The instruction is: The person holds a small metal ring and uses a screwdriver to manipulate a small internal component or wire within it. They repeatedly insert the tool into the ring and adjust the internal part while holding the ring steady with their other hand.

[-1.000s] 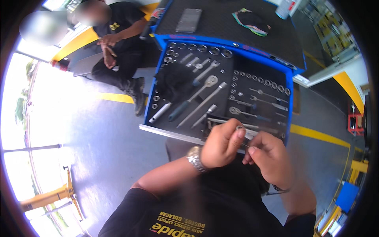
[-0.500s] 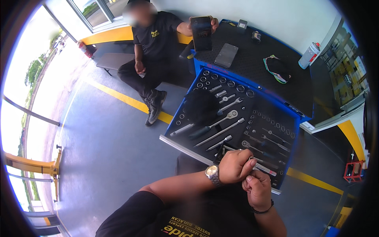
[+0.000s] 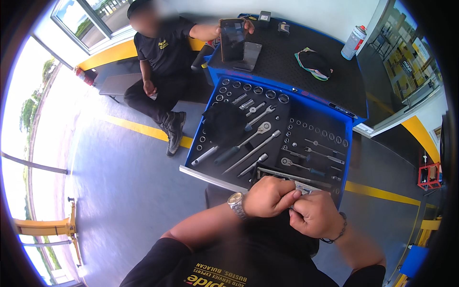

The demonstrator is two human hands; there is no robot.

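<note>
My left hand (image 3: 270,196), with a metal watch at its wrist, is closed in a fist. Against it presses my right hand (image 3: 315,213), also closed, a dark bracelet round its wrist. Whatever the fingers hold is hidden. Both hands are over the near right part of an open tool drawer (image 3: 217,182). Beyond them, a ratchet (image 3: 264,128), an extension bar (image 3: 253,152), a smaller ratchet (image 3: 287,162) and several sockets (image 3: 270,94) lie in dark foam. A dark, soft-looking item (image 3: 227,125) covers some tools on the left.
On the blue cabinet's black top (image 3: 272,52) are a cap (image 3: 314,64), a spray can (image 3: 354,43) and a dark flat device (image 3: 252,56). A seated person (image 3: 165,52) holds a phone (image 3: 232,40) over its left corner. A red rack (image 3: 429,176) stands far right.
My view has shifted, so the cabinet appears farther left and higher. My fists have come closer together and more level. The other person's phone now overlaps the flat device.
</note>
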